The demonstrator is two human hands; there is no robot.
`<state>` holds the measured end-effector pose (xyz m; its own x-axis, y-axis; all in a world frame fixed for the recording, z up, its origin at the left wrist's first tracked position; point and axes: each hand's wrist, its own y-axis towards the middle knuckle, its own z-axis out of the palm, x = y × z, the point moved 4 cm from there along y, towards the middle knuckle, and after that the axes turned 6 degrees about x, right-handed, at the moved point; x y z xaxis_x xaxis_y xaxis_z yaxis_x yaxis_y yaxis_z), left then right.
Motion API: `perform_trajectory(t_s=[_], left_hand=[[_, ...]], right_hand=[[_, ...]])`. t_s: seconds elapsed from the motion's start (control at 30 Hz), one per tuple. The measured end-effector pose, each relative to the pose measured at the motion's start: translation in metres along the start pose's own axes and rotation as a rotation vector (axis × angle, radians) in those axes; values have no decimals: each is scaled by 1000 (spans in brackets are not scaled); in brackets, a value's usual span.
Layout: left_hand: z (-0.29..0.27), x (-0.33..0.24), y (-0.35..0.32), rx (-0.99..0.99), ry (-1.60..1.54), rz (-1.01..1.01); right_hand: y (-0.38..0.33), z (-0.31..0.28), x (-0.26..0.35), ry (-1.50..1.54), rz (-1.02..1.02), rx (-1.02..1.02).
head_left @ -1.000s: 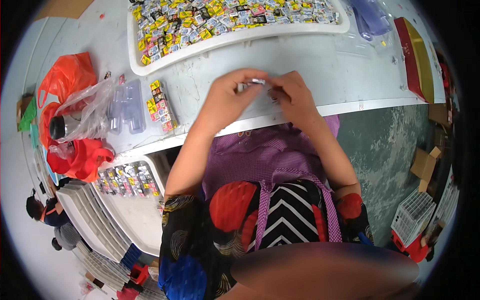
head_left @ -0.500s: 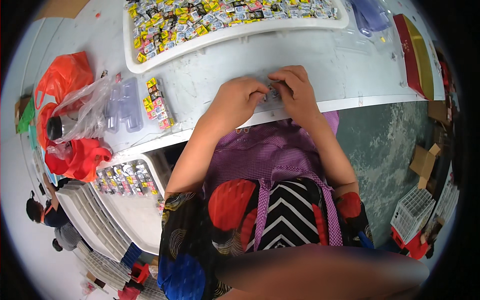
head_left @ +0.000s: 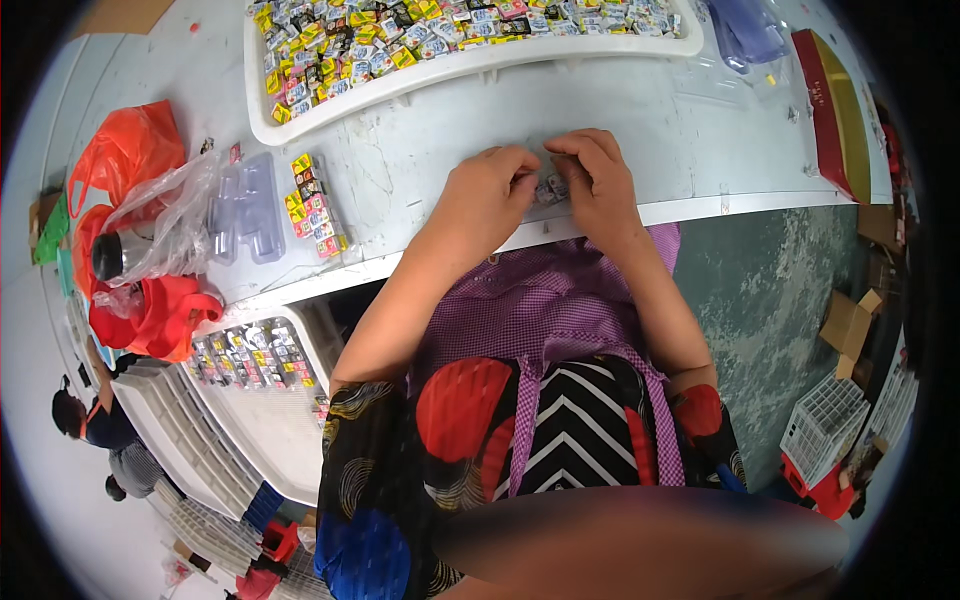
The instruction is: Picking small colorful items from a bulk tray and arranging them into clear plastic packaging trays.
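Observation:
Near the table's front edge, my left hand (head_left: 492,198) and my right hand (head_left: 598,182) face each other with fingers curled inward. A few small grey-and-white printed pieces (head_left: 550,188) show in the gap between them, partly hidden by the fingers. What each hand's fingertips grip, if anything, is covered. Beyond my hands, a white tray (head_left: 375,103) is filled with small yellow, black, white and pink printed pieces (head_left: 400,40). On the table to the left, a clear pack (head_left: 317,207) has similar pieces set in rows, beside an empty clear plastic tray (head_left: 247,210).
Red bags (head_left: 130,150), a clear plastic bag (head_left: 175,225) and a dark-capped bottle (head_left: 107,257) crowd the table's left end. A red-and-gold box (head_left: 832,115) and clear plastic trays (head_left: 745,35) lie to the right. Below left, stacked white trays (head_left: 275,440) hold filled packs; a person (head_left: 100,420) is beyond.
My left hand has shifted slightly right, its fingers more curled. More of the small pieces between my hands shows now. The right hand has barely moved.

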<state>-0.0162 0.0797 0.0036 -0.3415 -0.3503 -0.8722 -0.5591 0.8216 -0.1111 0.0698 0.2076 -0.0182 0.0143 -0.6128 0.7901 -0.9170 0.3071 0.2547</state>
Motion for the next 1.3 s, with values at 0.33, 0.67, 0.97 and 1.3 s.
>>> perform_trajectory(t_s=[0.33,0.67,0.97,1.3], left_hand=[[-9,1,-7,-49,1,5],[-7,-8,-31,22,286,102],[-15,2,-23,-46,-38,-32],[-23,1,-20,-170,121,59]], right_hand=[[2,-2,1,27,-7,-5],[2,-3,2,32,6,7],[2,-3,2,11,13,10],[1,-3,2,32,25,5]])
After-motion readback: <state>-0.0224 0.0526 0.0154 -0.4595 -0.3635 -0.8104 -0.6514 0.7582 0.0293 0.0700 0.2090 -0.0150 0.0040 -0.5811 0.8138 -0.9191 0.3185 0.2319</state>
